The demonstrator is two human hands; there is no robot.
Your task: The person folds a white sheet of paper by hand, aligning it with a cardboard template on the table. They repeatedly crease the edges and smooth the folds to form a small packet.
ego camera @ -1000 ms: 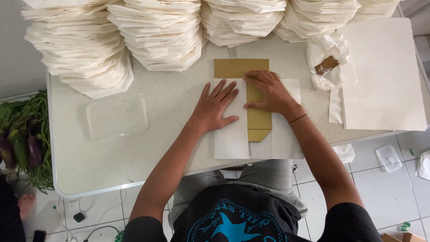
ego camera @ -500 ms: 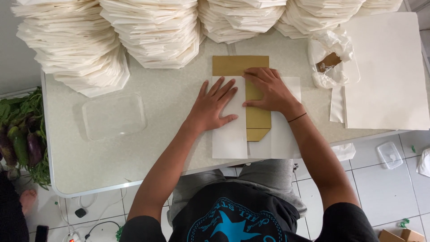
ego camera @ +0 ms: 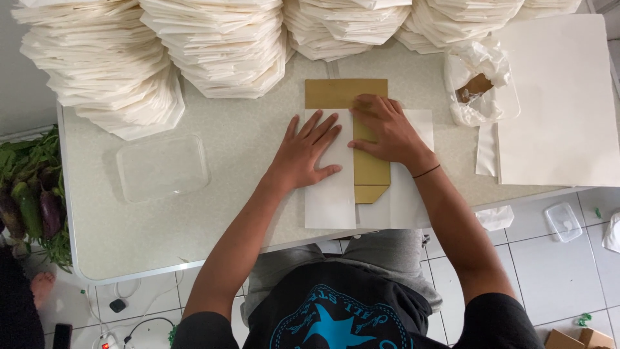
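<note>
So the white paper sheet [ego camera: 330,194] is pinned flat mid-table by the spread-open left hand [ego camera: 309,152], while the brown template [ego camera: 368,139], long axis running near-to-far, is pressed under the flat right hand [ego camera: 386,131], nothing gripped.

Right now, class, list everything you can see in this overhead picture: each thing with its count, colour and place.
table: one, pale speckled, centre.
stacks of folded paper: several, cream, along the table's far edge.
white sheet: one, part folded, under both hands.
gold template: one, gold-brown, lying on the white sheet.
clear lid: one, see-through, left part of the table.
plastic bag: one, clear, holding something brown, right.
large sheets: a pile, white, right edge.
vegetables: a bunch, green and purple, on the floor at left.
small container: one, clear, floor at right.
left hand: flat on the white sheet.
right hand: flat, pressing the gold template.
</note>
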